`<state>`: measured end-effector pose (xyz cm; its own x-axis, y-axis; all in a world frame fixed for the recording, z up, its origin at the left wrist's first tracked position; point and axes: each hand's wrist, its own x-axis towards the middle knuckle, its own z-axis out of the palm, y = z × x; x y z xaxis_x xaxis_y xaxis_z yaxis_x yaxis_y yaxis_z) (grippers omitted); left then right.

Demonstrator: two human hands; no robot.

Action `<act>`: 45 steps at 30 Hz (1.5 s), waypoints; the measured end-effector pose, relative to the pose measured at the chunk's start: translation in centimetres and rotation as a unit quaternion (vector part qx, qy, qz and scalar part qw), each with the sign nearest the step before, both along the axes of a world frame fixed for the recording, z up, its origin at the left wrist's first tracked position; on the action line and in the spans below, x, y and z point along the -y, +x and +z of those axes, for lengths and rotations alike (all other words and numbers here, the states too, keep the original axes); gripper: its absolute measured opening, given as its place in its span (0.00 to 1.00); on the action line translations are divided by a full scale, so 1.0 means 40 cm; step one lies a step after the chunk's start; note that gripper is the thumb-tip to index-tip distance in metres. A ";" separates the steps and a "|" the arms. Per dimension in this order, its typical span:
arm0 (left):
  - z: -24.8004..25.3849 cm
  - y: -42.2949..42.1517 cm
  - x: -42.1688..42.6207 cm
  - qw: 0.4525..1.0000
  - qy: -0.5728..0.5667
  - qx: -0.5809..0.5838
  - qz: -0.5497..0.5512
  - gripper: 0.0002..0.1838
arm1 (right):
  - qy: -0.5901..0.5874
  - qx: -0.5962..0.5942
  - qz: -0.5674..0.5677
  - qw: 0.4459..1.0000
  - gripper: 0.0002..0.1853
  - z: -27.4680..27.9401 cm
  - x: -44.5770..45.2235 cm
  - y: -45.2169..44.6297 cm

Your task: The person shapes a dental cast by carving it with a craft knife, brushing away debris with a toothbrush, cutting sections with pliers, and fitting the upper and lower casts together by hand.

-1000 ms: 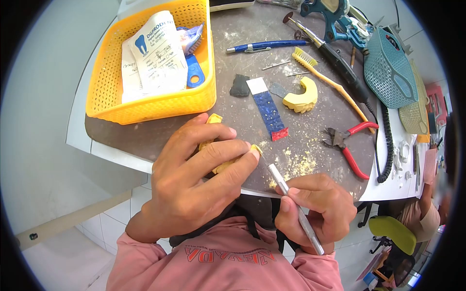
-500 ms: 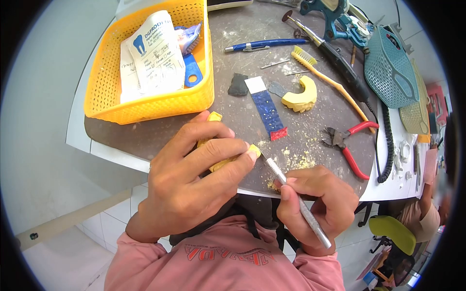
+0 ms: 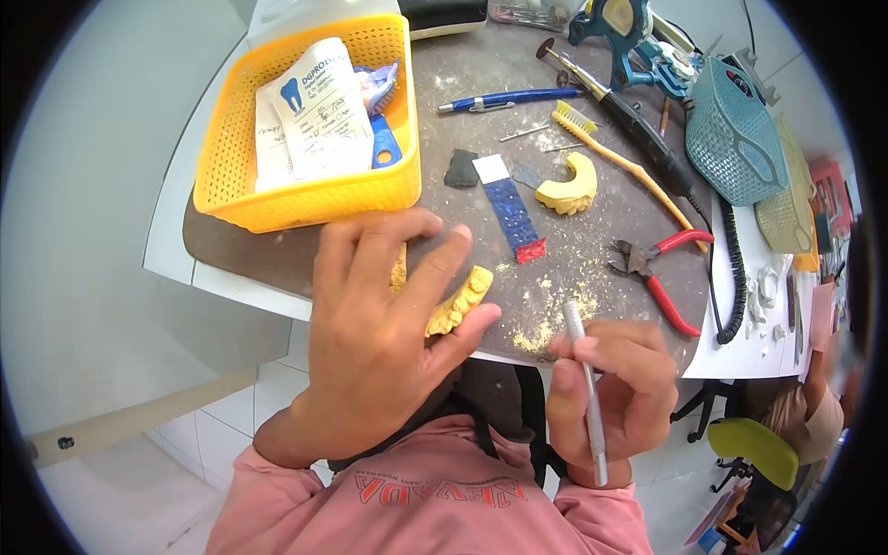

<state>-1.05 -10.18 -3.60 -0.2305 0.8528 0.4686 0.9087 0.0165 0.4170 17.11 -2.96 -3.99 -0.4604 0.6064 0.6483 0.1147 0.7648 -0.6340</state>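
My left hand (image 3: 379,314) is wrapped from above round a yellow dental cast (image 3: 461,302), whose row of teeth shows between thumb and index finger; the rest is hidden under the palm. My right hand (image 3: 615,393) pinches a slim silver-handled tool (image 3: 592,407), which stands nearly upright, away from the cast; its blade is not visible. Yellow shavings (image 3: 555,319) lie on the tabletop between the hands. Beyond them are a blue strip with white and red ends (image 3: 510,213) and a second yellow cast, horseshoe-shaped (image 3: 571,188).
A yellow basket (image 3: 324,208) with paper packets stands at the left. Red-handled cutters (image 3: 661,277), a brush (image 3: 638,171), a blue pen (image 3: 509,99) and a corded handpiece (image 3: 638,125) lie right and behind. Teal baskets (image 3: 735,139) stand at the right. Another person's arm (image 3: 816,365) shows far right.
The tool has moved away from the cast and tilted more upright. My left hand has shifted its fingers, with thumb and index finger spread wider, showing the teeth. The view has shifted slightly.
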 end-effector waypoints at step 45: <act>-0.010 -0.006 -0.047 0.965 0.070 0.165 -0.190 0.23 | 0.077 -0.075 0.071 0.992 0.13 0.005 -0.033 -0.042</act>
<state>-1.31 -8.32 -3.98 -0.0705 0.8385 0.5403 0.6562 -0.3690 0.6582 15.44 -1.64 -3.79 -0.4253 0.4319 0.7954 -0.0872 0.8551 -0.5110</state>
